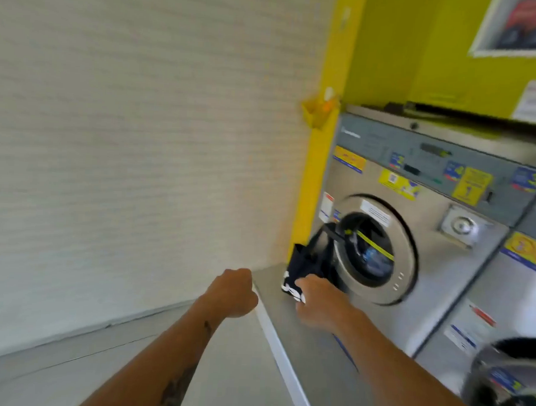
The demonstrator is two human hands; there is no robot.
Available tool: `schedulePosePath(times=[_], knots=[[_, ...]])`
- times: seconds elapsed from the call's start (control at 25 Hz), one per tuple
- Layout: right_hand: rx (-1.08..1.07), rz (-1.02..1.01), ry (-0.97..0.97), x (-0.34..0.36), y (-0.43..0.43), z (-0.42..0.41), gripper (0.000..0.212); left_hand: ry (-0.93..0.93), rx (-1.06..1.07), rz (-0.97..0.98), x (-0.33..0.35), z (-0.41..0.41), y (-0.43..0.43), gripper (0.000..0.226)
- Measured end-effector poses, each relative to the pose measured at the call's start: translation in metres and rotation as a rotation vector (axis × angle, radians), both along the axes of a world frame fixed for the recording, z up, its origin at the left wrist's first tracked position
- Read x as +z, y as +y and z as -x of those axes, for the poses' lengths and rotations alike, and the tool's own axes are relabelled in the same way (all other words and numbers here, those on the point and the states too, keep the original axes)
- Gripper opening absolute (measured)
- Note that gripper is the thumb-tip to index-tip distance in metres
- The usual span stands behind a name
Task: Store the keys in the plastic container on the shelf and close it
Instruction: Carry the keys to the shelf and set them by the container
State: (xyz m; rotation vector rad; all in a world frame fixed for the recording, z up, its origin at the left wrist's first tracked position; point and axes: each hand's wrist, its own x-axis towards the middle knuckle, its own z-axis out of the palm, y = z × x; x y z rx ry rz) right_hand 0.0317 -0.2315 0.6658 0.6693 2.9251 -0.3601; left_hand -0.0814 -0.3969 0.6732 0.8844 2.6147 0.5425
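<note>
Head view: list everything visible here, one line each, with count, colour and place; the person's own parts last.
washing machine: one in full, steel with grey panel and stickers, right of centre; door shut.
second machine: one, partly cut off, far right; its open door at bottom right.
dark bag: one, black with white print, on the ledge by the machine door.
ledge: one, grey with white edge, in front of the machines.
yellow wall: above and left of the machines.
small yellow holder: one, on the yellow post; blurred.
poster: one, top right.
Keys, plastic container: not visible.
left hand: fisted, near ledge corner.
right hand: on the bag.
</note>
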Motion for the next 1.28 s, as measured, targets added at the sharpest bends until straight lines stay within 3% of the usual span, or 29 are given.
schedulePosePath(times=[0.28,0.68,1.0,1.28], knots=[[0.416,-0.008,0.044,0.057,-0.212,0.105,0.057,-0.023,0.387,-0.191,0.043,0.049,-0.253,0.035],[0.825,-0.005,0.063,0.078,-0.559,0.220,0.058,0.173,0.751,0.121,0.061,0.076,-0.612,0.037],[1.126,0.018,0.054,0.082,-0.769,0.300,0.058,0.137,1.023,0.257,0.056,0.083,-0.799,0.036],[1.288,0.119,-0.001,0.063,-0.920,0.412,0.062,0.054,1.225,0.250,0.056,0.153,-0.912,0.034]])
